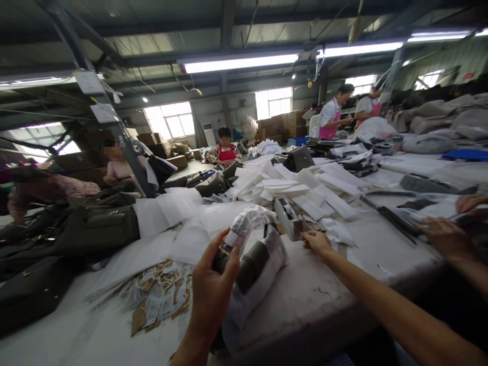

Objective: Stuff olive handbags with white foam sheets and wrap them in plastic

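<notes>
My left hand (213,279) is closed around a wrapped strap or handle (238,231) of a dark green bag (252,262). White, see-through wrapping (280,249) covers part of the bag, which is tilted above the table's front edge. Just right of it, a grey tape dispenser (288,218) stands on the table. At the dispenser's near end, my right hand (318,243) has its thumb and fingers pinched together. Whatever lies between those fingertips is too small to make out.
White foam sheets (301,185) are heaped behind the dispenser. Tags (163,295) lie loose at left, near dark green bags (102,226). At right, another person's hands (446,236) rest on a wrapped bag (423,206). A metal post (114,122) rises at left; several people work farther back.
</notes>
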`<state>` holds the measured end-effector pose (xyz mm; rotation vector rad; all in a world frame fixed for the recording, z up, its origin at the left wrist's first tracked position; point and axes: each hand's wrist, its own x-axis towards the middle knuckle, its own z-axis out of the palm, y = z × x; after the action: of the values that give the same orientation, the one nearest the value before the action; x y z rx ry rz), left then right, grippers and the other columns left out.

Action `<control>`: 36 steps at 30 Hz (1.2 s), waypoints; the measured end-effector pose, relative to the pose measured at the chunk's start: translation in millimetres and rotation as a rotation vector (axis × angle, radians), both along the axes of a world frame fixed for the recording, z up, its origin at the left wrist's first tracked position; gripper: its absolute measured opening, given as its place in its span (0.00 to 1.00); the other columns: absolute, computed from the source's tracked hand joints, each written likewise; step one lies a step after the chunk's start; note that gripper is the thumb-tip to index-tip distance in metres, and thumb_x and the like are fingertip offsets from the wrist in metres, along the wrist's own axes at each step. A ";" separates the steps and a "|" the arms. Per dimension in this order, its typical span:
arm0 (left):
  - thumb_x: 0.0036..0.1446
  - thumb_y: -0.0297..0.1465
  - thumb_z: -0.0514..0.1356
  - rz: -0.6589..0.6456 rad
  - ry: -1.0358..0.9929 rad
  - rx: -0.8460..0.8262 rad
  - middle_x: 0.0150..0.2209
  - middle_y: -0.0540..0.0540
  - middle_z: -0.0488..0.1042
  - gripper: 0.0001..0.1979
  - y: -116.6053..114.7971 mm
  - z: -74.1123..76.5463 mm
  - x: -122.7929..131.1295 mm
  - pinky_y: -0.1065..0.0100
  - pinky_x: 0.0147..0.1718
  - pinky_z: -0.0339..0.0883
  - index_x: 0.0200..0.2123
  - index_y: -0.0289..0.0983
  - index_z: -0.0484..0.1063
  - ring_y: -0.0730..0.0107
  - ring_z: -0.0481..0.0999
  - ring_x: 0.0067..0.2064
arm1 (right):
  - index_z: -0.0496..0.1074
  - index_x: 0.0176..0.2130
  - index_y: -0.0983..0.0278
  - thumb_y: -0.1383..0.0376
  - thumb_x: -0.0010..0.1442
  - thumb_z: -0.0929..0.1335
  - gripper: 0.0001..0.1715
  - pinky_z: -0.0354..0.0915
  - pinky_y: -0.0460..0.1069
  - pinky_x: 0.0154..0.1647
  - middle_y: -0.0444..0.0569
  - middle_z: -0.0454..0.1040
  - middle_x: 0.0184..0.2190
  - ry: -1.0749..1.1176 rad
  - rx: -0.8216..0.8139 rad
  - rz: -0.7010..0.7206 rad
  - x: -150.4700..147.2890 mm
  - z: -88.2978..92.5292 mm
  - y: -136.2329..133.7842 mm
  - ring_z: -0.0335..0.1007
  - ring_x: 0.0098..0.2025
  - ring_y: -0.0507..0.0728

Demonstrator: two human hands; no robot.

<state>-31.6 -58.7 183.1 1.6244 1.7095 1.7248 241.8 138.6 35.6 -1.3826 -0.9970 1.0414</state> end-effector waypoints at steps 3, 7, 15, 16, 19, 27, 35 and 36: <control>0.57 0.39 0.64 -0.026 -0.021 0.005 0.50 0.47 0.79 0.21 1.5 -0.1 -0.5 0.64 0.53 0.71 0.53 0.41 0.75 0.61 0.77 0.53 | 0.76 0.30 0.67 0.54 0.51 0.76 0.18 0.69 0.46 0.26 0.50 0.78 0.27 0.018 0.101 0.055 -12.7 20.8 -34.1 0.67 0.23 0.50; 0.58 0.37 0.63 -0.059 -0.034 0.038 0.50 0.46 0.79 0.20 2.4 0.7 5.2 0.63 0.54 0.70 0.53 0.39 0.75 0.62 0.77 0.52 | 0.78 0.38 0.65 0.51 0.56 0.74 0.20 0.69 0.47 0.33 0.50 0.79 0.31 -0.001 0.365 0.271 -41.2 77.4 -95.8 0.69 0.28 0.52; 0.60 0.32 0.62 -0.089 0.056 0.087 0.53 0.47 0.77 0.19 -4.0 -7.0 16.9 0.62 0.56 0.68 0.54 0.43 0.73 0.62 0.75 0.56 | 0.79 0.33 0.65 0.50 0.57 0.73 0.19 0.65 0.46 0.28 0.47 0.76 0.25 0.100 0.391 0.651 -98.3 147.1 -161.2 0.68 0.25 0.52; 0.60 0.32 0.63 -0.088 0.075 0.086 0.54 0.47 0.77 0.19 -4.7 -9.0 16.9 0.62 0.57 0.68 0.55 0.43 0.73 0.62 0.74 0.56 | 0.79 0.32 0.65 0.50 0.57 0.73 0.19 0.65 0.46 0.28 0.46 0.75 0.24 0.098 0.373 0.661 -103.5 146.3 -159.7 0.68 0.26 0.52; 0.60 0.32 0.62 -0.082 0.119 0.082 0.55 0.47 0.76 0.20 -4.8 -14.1 15.8 0.61 0.57 0.67 0.56 0.45 0.72 0.62 0.74 0.57 | 0.78 0.31 0.65 0.50 0.57 0.73 0.20 0.64 0.45 0.27 0.45 0.74 0.23 0.062 0.337 0.656 -112.6 139.6 -151.6 0.68 0.26 0.52; 0.60 0.33 0.63 -0.091 0.144 0.058 0.54 0.47 0.77 0.19 -3.3 -14.1 17.1 0.60 0.57 0.67 0.55 0.45 0.72 0.62 0.75 0.56 | 0.79 0.37 0.62 0.60 0.61 0.69 0.10 0.66 0.46 0.32 0.45 0.78 0.28 -0.090 0.440 0.627 -103.8 131.5 -151.3 0.73 0.30 0.54; 0.58 0.34 0.63 -0.036 0.193 0.068 0.51 0.47 0.78 0.19 -10.8 -16.7 22.8 0.63 0.50 0.72 0.54 0.45 0.73 0.61 0.78 0.51 | 0.78 0.44 0.60 0.57 0.59 0.71 0.14 0.68 0.49 0.32 0.45 0.78 0.30 0.034 0.387 0.653 -103.6 125.6 -151.7 0.72 0.30 0.56; 0.58 0.34 0.63 -0.035 0.196 0.067 0.50 0.47 0.79 0.19 -11.9 -17.4 23.2 0.64 0.49 0.73 0.54 0.45 0.73 0.62 0.78 0.50 | 0.79 0.44 0.60 0.55 0.58 0.72 0.16 0.68 0.49 0.32 0.45 0.78 0.30 0.105 0.369 0.670 -105.1 124.4 -150.7 0.72 0.30 0.56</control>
<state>-8.5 -70.6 165.7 1.8982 1.7109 1.6719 136.7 -12.1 160.0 -0.6871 -1.5340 1.3085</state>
